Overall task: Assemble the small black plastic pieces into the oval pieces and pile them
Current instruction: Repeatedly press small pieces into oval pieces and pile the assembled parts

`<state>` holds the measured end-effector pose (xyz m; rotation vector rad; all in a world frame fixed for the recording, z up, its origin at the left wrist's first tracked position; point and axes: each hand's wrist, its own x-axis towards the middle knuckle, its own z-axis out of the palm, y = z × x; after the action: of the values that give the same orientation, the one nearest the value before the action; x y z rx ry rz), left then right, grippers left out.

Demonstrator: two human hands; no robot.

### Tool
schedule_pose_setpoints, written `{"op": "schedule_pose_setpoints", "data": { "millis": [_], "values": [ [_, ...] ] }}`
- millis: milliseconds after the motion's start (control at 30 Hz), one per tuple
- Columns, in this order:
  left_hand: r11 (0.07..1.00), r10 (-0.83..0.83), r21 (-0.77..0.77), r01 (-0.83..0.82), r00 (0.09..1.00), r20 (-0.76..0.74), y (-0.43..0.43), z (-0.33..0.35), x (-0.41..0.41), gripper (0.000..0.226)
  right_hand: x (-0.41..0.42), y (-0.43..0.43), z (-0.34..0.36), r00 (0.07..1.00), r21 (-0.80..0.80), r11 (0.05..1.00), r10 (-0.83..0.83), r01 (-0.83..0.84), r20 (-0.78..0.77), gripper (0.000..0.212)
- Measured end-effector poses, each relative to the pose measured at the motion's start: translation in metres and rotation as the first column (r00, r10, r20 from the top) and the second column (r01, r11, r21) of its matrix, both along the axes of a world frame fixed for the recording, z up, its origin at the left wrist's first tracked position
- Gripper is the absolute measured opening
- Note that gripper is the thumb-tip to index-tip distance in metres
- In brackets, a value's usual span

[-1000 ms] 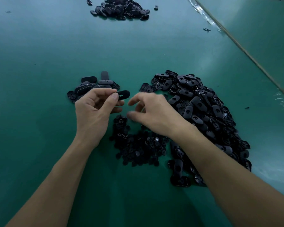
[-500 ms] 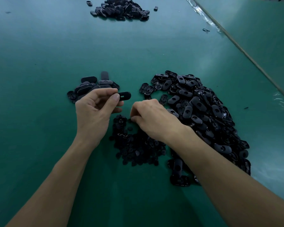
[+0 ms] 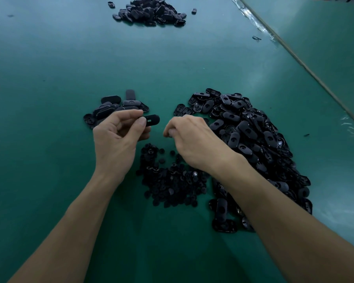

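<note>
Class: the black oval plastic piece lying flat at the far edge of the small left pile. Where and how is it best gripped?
Likely from above, grip across the two long sides of the black oval plastic piece: it lies flat on the green mat, sides clear, near end against the small pile.

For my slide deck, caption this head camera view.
Left hand pinches an oval piece; right hand hovers over the small black pieces.

On the green table point(image 3: 49, 68), the heap of small black round plastic pieces point(image 3: 172, 184) lies nearest you. From it, the large heap of black oval plastic pieces point(image 3: 253, 135) sits at 2 o'clock, a smaller oval pile point(image 3: 112, 109) at 11, a far pile point(image 3: 151, 12) at 12.
</note>
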<state>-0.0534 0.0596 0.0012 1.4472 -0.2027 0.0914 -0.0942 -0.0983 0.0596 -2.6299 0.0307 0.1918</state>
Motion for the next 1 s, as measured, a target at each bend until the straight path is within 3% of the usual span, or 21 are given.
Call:
{"op": "schedule_pose_setpoints", "data": {
  "millis": [300,667,1000],
  "values": [
    [1.0,0.001,0.01,-0.001,1.0,-0.022,-0.001,0.001,0.0,0.012,-0.002,0.008,0.012,0.999,0.141,0.99,0.018,-0.023,0.041,0.009],
    [0.995,-0.06,0.08,0.056,0.997,0.048,0.0,-0.004,-0.001,0.01,0.0,0.012,0.01,0.983,0.244,0.969,-0.013,-0.033,0.185,0.012],
    [0.995,-0.099,-0.011,0.099,0.995,0.033,-0.001,-0.001,-0.003,0.015,0.002,0.01,0.006,0.935,0.266,0.962,-0.143,0.055,0.326,0.013]
  ]
}}
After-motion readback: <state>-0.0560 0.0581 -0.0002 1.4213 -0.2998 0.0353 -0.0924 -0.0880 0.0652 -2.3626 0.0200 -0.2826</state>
